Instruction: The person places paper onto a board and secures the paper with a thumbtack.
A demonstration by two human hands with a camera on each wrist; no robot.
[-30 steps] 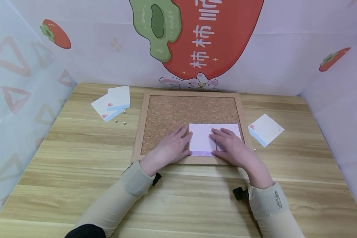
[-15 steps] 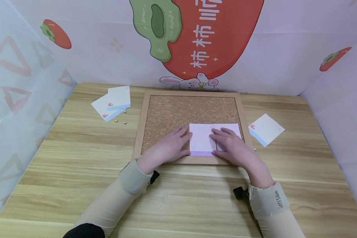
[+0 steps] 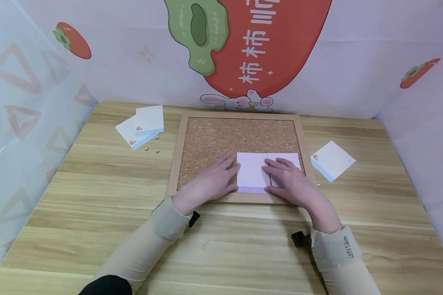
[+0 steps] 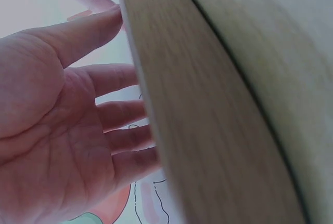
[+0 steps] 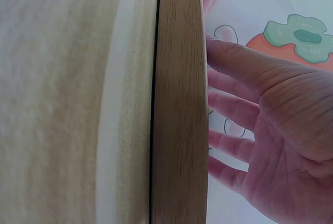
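Two white notes with purple lower bands lie side by side on the lower right of a framed corkboard (image 3: pixel 206 135). On the left note (image 3: pixel 252 170), my left hand (image 3: pixel 210 180) has its thumb and a fingertip at the left edge, its other fingers reaching over the cork. My right hand (image 3: pixel 291 182) rests across the right note (image 3: pixel 289 157), covering much of it, with fingertips over the seam between the two. Both wrist views show fingers extended past the board's wooden front edge (image 4: pixel 171 94), where the left palm (image 4: pixel 47 125) and right palm (image 5: pixel 291 146) hold nothing.
Two overlapping blue-banded notes (image 3: pixel 149 119) lie at the table's back left, beside several small round metallic pieces (image 3: pixel 157 151). Another blue-banded note (image 3: pixel 333 161) lies right of the board, near one more small piece (image 3: pixel 318 185). A printed cloth wall (image 3: pixel 339 73) stands behind.
The head view has shifted slightly. My left wrist has edged a little to the left, while the fingertips of both hands stay at the notes, which keep their place on the board.
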